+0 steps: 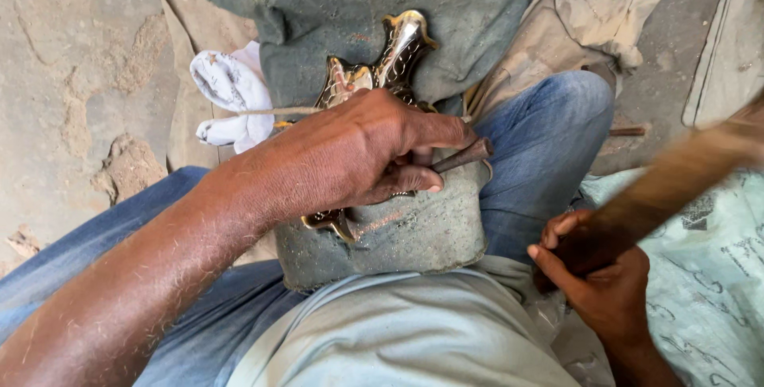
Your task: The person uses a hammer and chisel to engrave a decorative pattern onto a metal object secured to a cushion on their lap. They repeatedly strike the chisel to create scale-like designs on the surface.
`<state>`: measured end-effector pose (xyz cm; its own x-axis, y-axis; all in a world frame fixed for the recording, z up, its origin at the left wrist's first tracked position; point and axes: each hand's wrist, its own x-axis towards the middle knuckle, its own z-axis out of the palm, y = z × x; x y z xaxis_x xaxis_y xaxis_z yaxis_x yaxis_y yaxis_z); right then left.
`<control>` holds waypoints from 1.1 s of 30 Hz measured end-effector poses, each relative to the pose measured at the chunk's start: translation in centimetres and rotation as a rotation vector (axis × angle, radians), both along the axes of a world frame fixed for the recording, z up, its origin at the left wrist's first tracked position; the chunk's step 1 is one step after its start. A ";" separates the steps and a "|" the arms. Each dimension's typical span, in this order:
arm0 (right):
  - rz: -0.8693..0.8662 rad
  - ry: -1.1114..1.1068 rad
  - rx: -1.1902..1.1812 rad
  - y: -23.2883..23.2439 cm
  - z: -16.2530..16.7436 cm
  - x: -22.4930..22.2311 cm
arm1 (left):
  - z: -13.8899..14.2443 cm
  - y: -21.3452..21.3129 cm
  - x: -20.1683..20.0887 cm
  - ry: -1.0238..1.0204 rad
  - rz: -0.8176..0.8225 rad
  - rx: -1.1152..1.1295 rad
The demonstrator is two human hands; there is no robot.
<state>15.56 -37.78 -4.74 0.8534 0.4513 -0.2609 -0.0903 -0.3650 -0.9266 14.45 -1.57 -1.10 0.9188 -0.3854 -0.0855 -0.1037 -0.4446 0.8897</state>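
We see 1 ornate brass piece [387,64], shiny and engraved, lying on a dark grey-green block [414,228] that sits between the person's knees. Its long axis runs from lower left near the body to upper right away from it, and the flared, rounded end points up and away. The middle of it is hidden under the left hand [362,152].

The left hand is curled shut around 1 dark metal punch [464,154], whose blunt head sticks out to the right of the fingers; the tip is hidden, so we cannot tell whether it touches the brass. The right hand [597,267] is clamped on 1 wooden handle [684,172], blurred and slanting up to the right, well apart from the left hand.

The block is draped with grey cloth, and the ground around is rough, cracked concrete. 1 white rag [231,92] lies just left of the block, with 1 thin stick [274,111] across it. Both legs wear blue jeans [549,140], and pale printed sacking [708,267] lies at right.
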 end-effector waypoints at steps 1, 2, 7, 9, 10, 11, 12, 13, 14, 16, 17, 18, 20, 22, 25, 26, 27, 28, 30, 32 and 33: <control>0.006 -0.078 -0.070 0.0 -0.2 -0.2 | 0.1 0.1 0.4 -0.031 -0.019 -0.008; 0.023 -0.150 -0.143 -0.1 -0.3 -0.3 | 0.2 0.1 0.6 -0.055 -0.027 -0.020; -0.011 -0.098 -0.149 0.0 -0.6 -0.8 | 1.2 -0.6 1.4 -0.034 -0.127 0.031; -0.040 -0.121 -0.215 0.0 -0.7 -1.0 | 1.4 -1.3 1.7 -0.054 -0.169 0.019; -0.078 -0.091 -0.174 0.0 -0.8 -1.1 | 1.4 -1.4 1.8 -0.040 -0.187 0.047; -0.116 -0.060 -0.133 -0.1 -0.9 -1.2 | 1.4 -1.4 1.9 -0.024 -0.206 0.074; -0.089 -0.107 -0.245 -0.1 -1.0 -1.3 | 1.3 -1.4 2.1 -0.010 -0.229 0.103; -0.064 -0.154 -0.357 -0.2 -1.0 -1.4 | 1.2 -1.3 2.3 -0.003 -0.241 0.061; -0.042 -0.203 -0.470 -0.3 -1.1 -1.4 | 1.1 -1.3 2.5 0.001 -0.254 0.019; -0.021 -0.320 -0.481 -0.3 -1.2 -1.7 | 1.0 -1.3 2.8 -0.016 -0.269 -0.024; -0.005 -0.375 -0.489 -0.4 -1.2 -1.9 | 1.0 -1.4 2.8 -0.033 -0.272 -0.028; -0.053 -0.327 -0.452 -0.3 -1.2 -2.1 | 1.0 -1.4 2.8 -0.053 -0.278 -0.029; -0.151 -0.235 -0.378 -0.3 -1.3 -2.4 | 1.0 -1.4 2.8 0.048 -0.275 0.006; -0.189 -0.167 -0.161 -0.3 -1.4 -2.5 | 1.1 -1.4 2.7 0.043 -0.270 -0.017; -0.093 -0.292 -0.390 -0.5 -1.4 -2.5 | 1.1 -1.3 2.8 -0.012 -0.283 -0.069; -0.036 -0.377 -0.555 -0.7 -1.4 -2.3 | 1.2 -1.3 2.9 0.036 -0.296 -0.030; -0.096 -0.273 -0.388 -0.7 -1.4 -2.3 | 1.2 -1.3 3.0 0.081 -0.310 0.010; -0.147 -0.165 -0.221 -0.8 -1.4 -2.3 | 1.2 -1.2 3.1 0.046 -0.315 -0.006; -0.127 -0.129 -0.221 -1.0 -1.4 -2.3 | 1.4 -1.2 3.2 -0.013 -0.321 -0.043; -0.020 -0.299 -0.547 -1.0 -1.4 -2.3 | 1.5 -1.3 3.2 0.040 -0.303 -0.005; -0.090 -0.229 -0.409 -0.9 -1.5 -2.3 | 1.6 -1.3 3.3 0.061 -0.294 0.015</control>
